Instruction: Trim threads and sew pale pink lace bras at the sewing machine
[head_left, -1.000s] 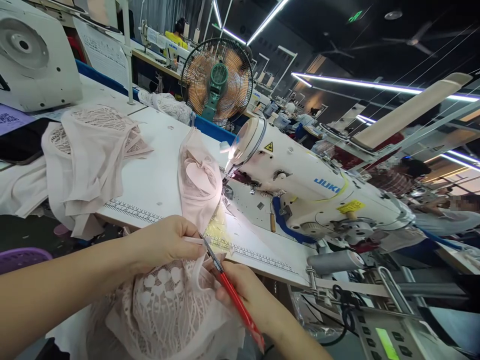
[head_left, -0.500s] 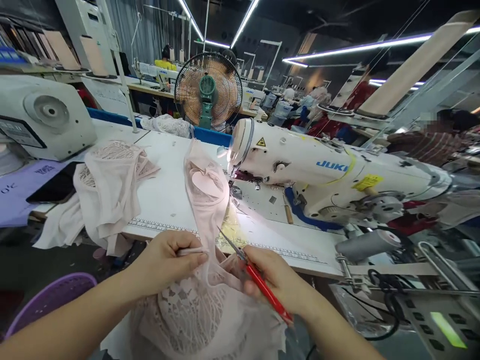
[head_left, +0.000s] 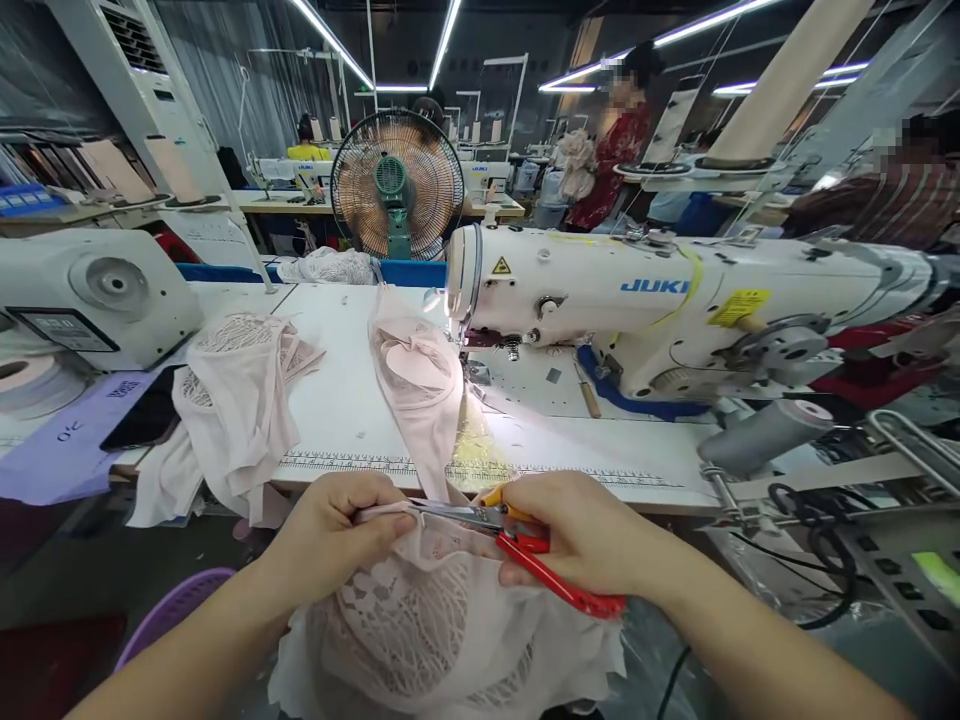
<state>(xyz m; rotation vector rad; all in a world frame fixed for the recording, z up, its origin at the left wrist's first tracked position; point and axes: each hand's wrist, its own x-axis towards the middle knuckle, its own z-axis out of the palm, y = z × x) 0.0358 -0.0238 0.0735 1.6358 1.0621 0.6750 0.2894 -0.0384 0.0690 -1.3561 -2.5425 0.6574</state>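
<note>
R hand (head_left: 581, 520) – scissors (head_left: 523, 556) w/in grip, garment (head_left: 424, 630) below

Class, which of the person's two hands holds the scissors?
The right hand: it grips the red-handled scissors, whose blades point toward the other hand. The left hand instead pinches pale fabric.
</note>
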